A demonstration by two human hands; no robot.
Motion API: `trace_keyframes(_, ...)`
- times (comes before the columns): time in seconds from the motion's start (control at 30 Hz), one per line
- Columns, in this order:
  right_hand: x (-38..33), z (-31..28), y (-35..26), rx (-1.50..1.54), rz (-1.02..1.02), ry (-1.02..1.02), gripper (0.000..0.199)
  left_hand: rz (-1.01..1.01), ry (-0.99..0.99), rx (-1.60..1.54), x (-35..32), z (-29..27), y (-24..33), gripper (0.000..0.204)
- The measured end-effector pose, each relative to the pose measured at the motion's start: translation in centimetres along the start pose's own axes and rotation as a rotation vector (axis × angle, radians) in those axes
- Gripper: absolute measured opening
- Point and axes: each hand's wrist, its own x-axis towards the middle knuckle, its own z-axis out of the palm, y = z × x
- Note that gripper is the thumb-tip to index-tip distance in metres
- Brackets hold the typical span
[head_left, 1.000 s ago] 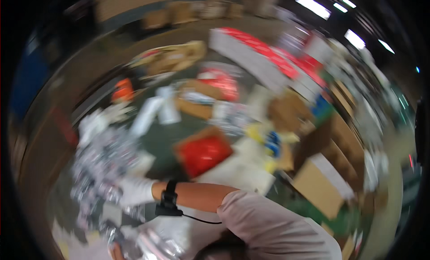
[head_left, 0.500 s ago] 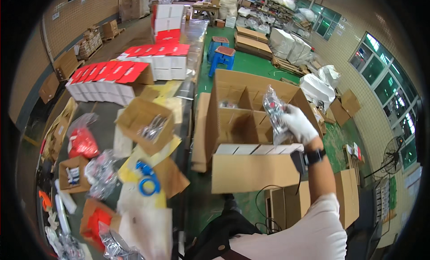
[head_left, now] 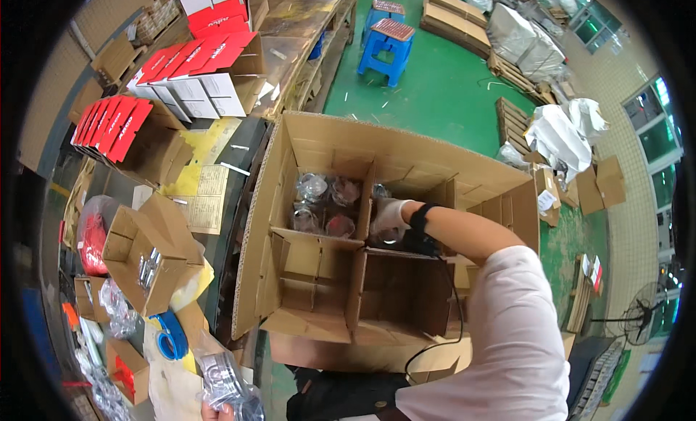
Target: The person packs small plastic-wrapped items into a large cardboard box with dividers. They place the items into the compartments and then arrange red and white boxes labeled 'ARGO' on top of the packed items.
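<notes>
A large cardboard carton (head_left: 254, 225) with divider compartments stands in front of me. My right hand (head_left: 389, 219), in a white glove, reaches down into its far middle compartment. Its fingers are hidden inside, and whether they still grip a bag I cannot tell. Several round metal parts in clear bags (head_left: 312, 187) sit in the far left compartment. At the lower edge my left hand (head_left: 217, 412) shows only its bare fingertips. They are closed on a clear bag with a metal piston-like part (head_left: 221, 374) inside, above the workbench.
On the bench left of the carton are a small open box of metal pins (head_left: 148, 269), a blue tape dispenser (head_left: 172, 335) and a red bag (head_left: 94, 240). Red and white boxes (head_left: 196, 65) stand farther back. Blue stools (head_left: 388, 51) are beyond the carton; a fan (head_left: 638, 312) stands right.
My right hand has gone from above the carton, where it held a bagged metal part, down into a compartment. My left hand has come into view with a bag. The view has shifted closer over the carton.
</notes>
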Motion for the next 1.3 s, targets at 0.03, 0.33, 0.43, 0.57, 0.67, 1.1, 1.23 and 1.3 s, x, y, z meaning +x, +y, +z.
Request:
trace_keyframes(0.03, -2.3, -1.2, -2.0, -0.092, -0.028, -0.051, 0.043, -0.006, 0.008, -0.014, 0.0, 1.1, 0.4, 0.041)
trace_keyframes(0.33, -9.5, -4.1, -2.8, 0.304, -0.138, 0.047, 0.051, 0.175, -0.352, 0.463, 5.4, 14.7, 7.1, 0.036)
trace_keyframes(0.43, -21.0, -7.3, 0.3, 0.413, -0.272, 0.695, 0.05, 0.088, -0.738, 0.493, 10.9, 24.5, 8.7, 0.037)
trace_keyframes(0.57, -38.3, -5.7, 0.7, 1.025, -0.486, 0.921, 0.053, 0.189, -0.976, 0.85, 19.3, 36.3, 4.1, 0.027)
trace_keyframes(0.67, -43.2, 0.8, 5.2, 1.143, -0.506, 1.169, 0.047, -0.09, -0.745, 1.067, 25.6, 44.8, -3.2, 0.023)
trace_keyframes(1.1, -43.8, 26.8, 11.9, 1.631, 0.033, 1.793, 0.027, 0.144, -1.341, 2.026, 26.4, 42.2, -13.5, 0.081)
trace_keyframes(1.23, -43.3, 25.3, 9.2, 1.547, -0.098, 1.744, 0.026, 0.296, -1.216, 2.175, 26.3, 42.1, -14.4, 0.07)
trace_keyframes(1.3, -43.4, 24.2, 7.0, 1.489, -0.16, 1.747, 0.026, 0.456, -1.17, 2.059, 25.5, 41.3, -13.7, 0.065)
